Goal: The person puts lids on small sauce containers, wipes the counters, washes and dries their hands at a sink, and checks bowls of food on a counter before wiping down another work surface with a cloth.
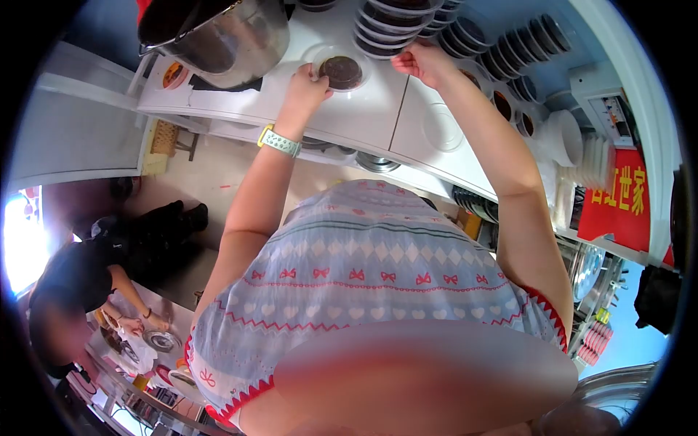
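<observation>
We seem to be steadying the bowl on the counter, our left hand holding its edge; our right hand, fingers bunched, is by the stack, its grip unclear; moving either calls for level handling.

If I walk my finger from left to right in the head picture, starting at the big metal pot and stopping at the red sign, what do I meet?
Big metal pot → left hand → round tub with dark filling → right hand → red sign.
</observation>
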### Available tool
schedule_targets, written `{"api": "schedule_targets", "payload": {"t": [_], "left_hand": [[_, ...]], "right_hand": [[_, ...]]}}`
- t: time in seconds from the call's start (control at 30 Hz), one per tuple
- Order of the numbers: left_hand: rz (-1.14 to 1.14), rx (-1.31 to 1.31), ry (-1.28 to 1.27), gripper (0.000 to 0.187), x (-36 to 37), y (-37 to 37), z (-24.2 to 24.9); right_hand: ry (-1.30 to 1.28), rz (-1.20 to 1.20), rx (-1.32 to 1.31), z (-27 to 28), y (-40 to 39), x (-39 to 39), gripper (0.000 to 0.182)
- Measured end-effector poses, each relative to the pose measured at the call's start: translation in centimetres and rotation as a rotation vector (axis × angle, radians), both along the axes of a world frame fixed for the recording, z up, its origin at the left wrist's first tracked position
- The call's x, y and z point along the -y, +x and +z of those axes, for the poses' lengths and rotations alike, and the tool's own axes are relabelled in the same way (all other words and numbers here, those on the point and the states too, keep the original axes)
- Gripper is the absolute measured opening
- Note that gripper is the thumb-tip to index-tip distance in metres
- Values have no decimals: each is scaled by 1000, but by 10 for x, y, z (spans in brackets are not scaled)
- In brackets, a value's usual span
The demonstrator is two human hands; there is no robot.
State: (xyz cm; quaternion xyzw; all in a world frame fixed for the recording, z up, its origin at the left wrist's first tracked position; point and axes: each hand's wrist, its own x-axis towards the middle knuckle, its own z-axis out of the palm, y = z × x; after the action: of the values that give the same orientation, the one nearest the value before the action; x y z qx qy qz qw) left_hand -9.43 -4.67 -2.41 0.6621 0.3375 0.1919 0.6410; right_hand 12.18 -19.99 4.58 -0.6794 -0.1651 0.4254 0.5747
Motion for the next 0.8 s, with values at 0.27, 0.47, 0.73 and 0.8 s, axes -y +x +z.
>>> {"api": "schedule_targets", "payload": {"t": [0.27, 0.47, 0.73, 0.8], "left_hand": [[-51, 102, -76, 26, -8, 47, -6], [4, 259, -276, 33, -11, 62, -8], [75, 374, -88, 45, -7, 69, 3], [79, 395, -216, 48, 4, 74, 4]], "right_hand": [[-16, 29, -15, -2, -17, -15, 21], [32, 24, -108, -18, -17, -32, 24], [132, -10, -151, -28, -13, -49, 25], [143, -58, -164, -19, -24, -45, 28]]}}
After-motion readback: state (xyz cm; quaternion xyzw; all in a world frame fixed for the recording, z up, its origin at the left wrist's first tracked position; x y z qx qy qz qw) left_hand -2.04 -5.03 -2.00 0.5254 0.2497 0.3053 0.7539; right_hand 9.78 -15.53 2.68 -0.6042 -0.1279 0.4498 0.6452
